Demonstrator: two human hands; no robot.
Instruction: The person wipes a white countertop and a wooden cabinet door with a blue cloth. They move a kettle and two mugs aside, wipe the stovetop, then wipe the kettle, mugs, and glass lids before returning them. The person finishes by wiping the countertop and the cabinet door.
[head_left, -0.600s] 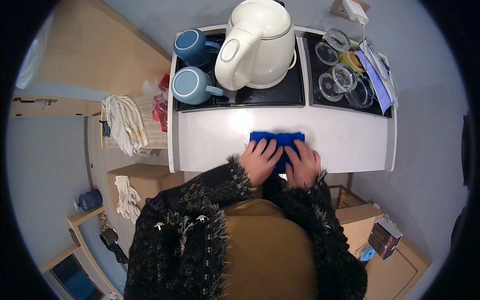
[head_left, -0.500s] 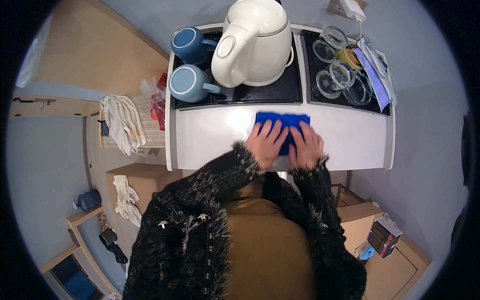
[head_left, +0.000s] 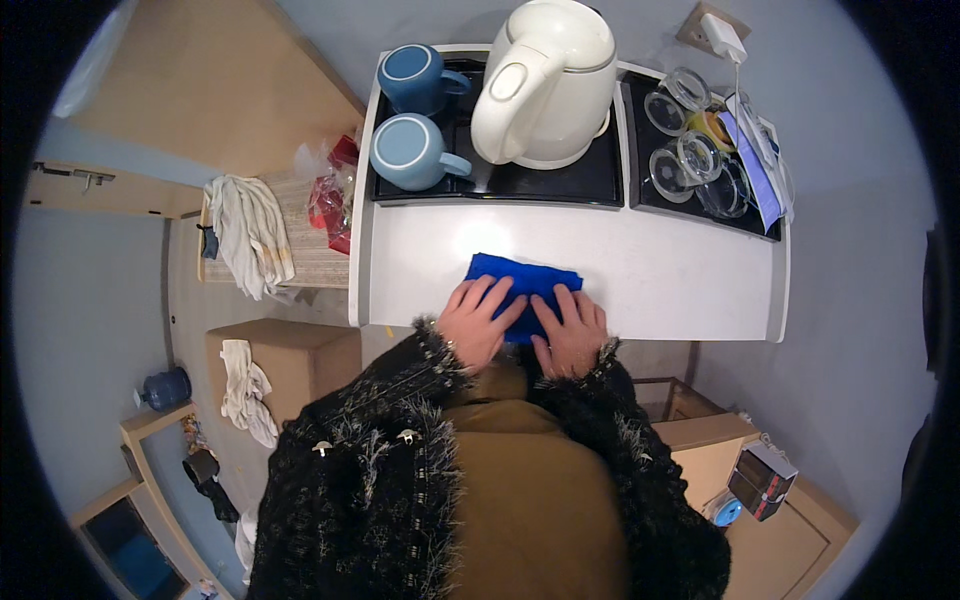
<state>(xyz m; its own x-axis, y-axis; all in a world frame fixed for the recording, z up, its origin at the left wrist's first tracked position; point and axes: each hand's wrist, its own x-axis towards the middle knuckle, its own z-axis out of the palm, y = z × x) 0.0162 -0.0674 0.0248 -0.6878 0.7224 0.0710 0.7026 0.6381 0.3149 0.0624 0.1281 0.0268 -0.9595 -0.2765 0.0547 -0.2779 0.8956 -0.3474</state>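
Observation:
A folded blue cloth [head_left: 525, 274] lies on the white tabletop [head_left: 660, 270], by its front edge. My left hand [head_left: 474, 322] rests on the left part of the cloth, fingers stretched out and apart. On its right part lies my right hand [head_left: 573, 336], its fingers spread too. The cloth's near edge is partly hidden between my hands. Behind it stands a black tray [head_left: 540, 192] with a white electric kettle [head_left: 555, 85], a dark blue mug [head_left: 412, 85] and a light blue mug [head_left: 408, 155], both mugs upside down.
A second black tray [head_left: 648, 190] at the right holds several clear glasses [head_left: 672, 170] and a purple packet [head_left: 755, 175]. A white adapter [head_left: 722, 36] is plugged into the wall. Left of the table are a white towel [head_left: 248, 225], a red package [head_left: 340, 195] and a cardboard box [head_left: 310, 365].
Both hands have slid the blue cloth toward me and to the left, up to the table's front edge. My view has shifted a little, so the kettle and mugs appear farther right.

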